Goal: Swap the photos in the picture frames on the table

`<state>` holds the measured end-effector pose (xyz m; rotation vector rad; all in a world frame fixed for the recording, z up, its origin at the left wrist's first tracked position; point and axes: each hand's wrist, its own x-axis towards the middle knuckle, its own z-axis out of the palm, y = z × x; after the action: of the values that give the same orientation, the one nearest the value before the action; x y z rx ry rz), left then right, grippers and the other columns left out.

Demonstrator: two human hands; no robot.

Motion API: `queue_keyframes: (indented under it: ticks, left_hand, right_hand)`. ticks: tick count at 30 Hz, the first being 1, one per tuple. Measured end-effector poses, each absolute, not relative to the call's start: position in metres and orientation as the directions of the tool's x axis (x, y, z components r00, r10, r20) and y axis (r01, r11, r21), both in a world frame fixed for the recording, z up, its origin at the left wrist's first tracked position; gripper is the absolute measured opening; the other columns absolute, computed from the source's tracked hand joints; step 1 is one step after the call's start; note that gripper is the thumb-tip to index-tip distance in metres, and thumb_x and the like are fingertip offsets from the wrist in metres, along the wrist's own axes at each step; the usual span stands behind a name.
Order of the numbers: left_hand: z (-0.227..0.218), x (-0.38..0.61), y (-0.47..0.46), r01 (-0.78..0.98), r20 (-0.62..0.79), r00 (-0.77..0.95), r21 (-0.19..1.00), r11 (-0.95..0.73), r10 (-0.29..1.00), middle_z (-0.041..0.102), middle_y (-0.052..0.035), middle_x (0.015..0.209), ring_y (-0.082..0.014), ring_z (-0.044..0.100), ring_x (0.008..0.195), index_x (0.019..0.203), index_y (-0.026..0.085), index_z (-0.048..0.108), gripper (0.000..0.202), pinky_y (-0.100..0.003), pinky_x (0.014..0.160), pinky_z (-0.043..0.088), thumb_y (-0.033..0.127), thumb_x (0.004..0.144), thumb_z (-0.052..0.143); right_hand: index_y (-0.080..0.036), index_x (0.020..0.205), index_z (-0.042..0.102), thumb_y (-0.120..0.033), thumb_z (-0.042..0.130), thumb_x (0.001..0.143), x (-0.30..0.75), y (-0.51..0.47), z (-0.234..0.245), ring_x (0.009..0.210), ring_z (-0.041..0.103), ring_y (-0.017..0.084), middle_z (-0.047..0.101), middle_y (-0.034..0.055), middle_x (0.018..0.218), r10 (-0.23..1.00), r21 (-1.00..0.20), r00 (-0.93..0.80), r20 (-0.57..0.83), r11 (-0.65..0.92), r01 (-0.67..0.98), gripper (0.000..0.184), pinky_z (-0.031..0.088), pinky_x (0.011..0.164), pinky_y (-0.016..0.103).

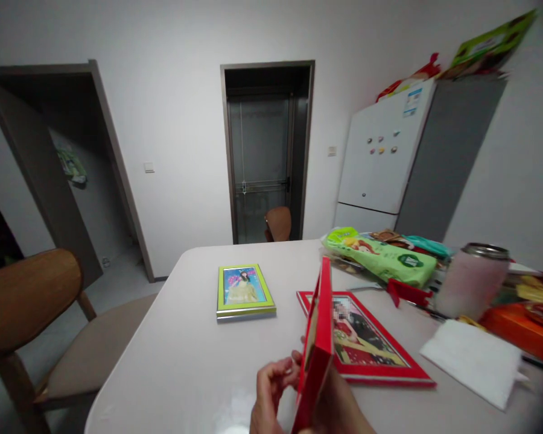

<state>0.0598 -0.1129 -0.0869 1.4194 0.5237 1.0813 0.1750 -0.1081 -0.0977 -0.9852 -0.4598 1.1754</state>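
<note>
A red picture frame stands on edge, tilted, so I see mainly its narrow side and a strip of its back. My right hand grips it from the right, with the fingers partly hidden behind it. At its left side, my left hand is closed, the fingertips pinched close to the frame's back; what they hold, if anything, is too small to make out. Under and beyond them, a second red picture frame with a photo lies flat on the table. A lime-green picture frame lies further left.
On the right of the white table are a green tissue pack, a pink jar, a white cloth or tissue, a red-handled tool and an orange box. A wooden chair stands left.
</note>
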Motion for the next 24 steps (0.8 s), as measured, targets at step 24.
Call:
queue_keyframes:
  ticks: [24]
  left_hand:
    - [-0.116, 0.132, -0.047, -0.041, -0.122, 0.343, 0.989, 0.145, 0.931, 0.050, -0.0134, 0.116, -0.0209, 0.045, 0.107, 0.115, 0.004, 0.042, 0.066, -0.028, 0.092, 0.031, -0.003, 0.050, 0.053]
  right_hand:
    - [-0.014, 0.077, 0.064, -0.029, 0.050, 0.062, 0.369, -0.064, -0.073, 0.084, 0.056, 0.035, 0.064, 0.0183, 0.080, 0.802, -0.483, 0.536, 0.264, -0.371, 0.793, 0.026, 0.038, 0.076, 0.045]
